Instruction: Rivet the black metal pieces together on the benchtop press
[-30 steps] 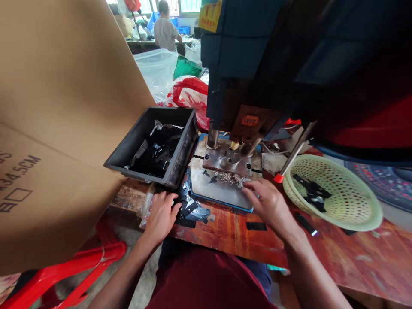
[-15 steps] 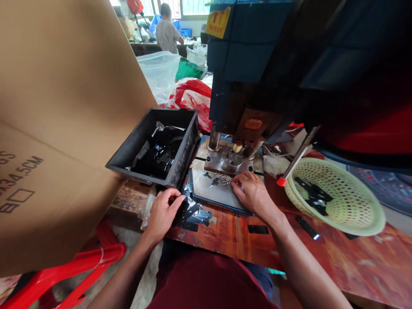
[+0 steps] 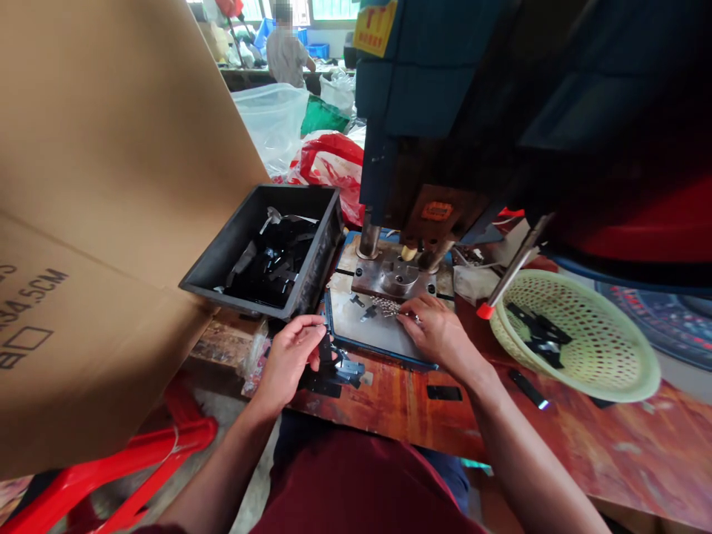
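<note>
My left hand (image 3: 289, 357) is pinching a small dark metal piece (image 3: 324, 343) between thumb and fingertips, lifted just above the heap of dark flat pieces (image 3: 334, 371) that lies on the front edge of the worn red-brown table (image 3: 556, 437). My right hand (image 3: 439, 332) rests palm down on the grey metal plate (image 3: 361, 326) at the foot of the press (image 3: 445, 111), its fingers drawn together over a scatter of small silvery rivets (image 3: 389, 305); I cannot tell whether a rivet is actually caught between the fingertips. Two small dark parts (image 3: 361, 308) lie loose on the plate just left of the rivets, and the round die (image 3: 397, 276) sits directly behind them under the press ram. A black bin (image 3: 311, 274) holding more dark pieces stands tilted just left of the plate, close behind my left hand, and a big cardboard box (image 3: 111, 185) fills the left side beyond it. To the right, well apart from both hands, a pale green perforated basket (image 3: 612, 371) holds a few dark pieces, with a red-tipped metal lever (image 3: 509, 276) slanting down beside its rim. A single dark strip (image 3: 443, 392) lies flat on the table beneath my right wrist, another (image 3: 528, 389) nearer the basket. A red plastic stool (image 3: 139, 460) shows at the lower left, and another person (image 3: 285, 52) stands far back at a bench.
</note>
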The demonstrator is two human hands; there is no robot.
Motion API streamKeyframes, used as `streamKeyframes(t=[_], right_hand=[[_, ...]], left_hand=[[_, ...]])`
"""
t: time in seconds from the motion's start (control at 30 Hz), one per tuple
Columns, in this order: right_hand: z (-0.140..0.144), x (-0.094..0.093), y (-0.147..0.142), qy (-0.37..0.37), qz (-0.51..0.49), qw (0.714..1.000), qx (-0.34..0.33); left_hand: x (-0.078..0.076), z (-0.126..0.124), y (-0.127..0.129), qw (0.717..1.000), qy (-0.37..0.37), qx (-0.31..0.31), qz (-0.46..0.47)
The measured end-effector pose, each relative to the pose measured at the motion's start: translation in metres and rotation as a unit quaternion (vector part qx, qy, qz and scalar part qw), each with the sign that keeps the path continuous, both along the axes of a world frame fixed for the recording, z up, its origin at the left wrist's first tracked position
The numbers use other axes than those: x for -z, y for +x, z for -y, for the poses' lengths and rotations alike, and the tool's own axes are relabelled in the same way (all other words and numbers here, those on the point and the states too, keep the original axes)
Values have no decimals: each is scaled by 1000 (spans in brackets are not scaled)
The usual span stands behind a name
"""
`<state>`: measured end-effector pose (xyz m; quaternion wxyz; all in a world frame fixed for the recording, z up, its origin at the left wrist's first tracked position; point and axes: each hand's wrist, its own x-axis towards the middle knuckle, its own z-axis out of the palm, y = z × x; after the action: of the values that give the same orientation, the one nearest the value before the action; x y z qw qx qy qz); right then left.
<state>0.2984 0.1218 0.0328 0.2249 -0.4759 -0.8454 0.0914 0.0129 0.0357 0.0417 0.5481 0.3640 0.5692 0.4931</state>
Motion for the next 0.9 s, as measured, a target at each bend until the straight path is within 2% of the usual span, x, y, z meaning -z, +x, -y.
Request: streamKeyframes(t=[0.13,0.37,0.57,0.73,0.9], right_hand=[[-2,3,-10,18,47,999,-6],[-5,4,-16,39,136,990,2],[-4,6,-16,38,137,990,7],[-3,5,-12,32,111,993,-6],[0,3,-11,32,71,996,-47]], left_hand=[[-1,-3,10,995,-29,25,91],[-8,-10,27,989,-48,14,138],[-6,-13,30,990,-36,21,132],[-1,-15,26,991,-32,3,127],[0,-15,27,990,-31,8,141]])
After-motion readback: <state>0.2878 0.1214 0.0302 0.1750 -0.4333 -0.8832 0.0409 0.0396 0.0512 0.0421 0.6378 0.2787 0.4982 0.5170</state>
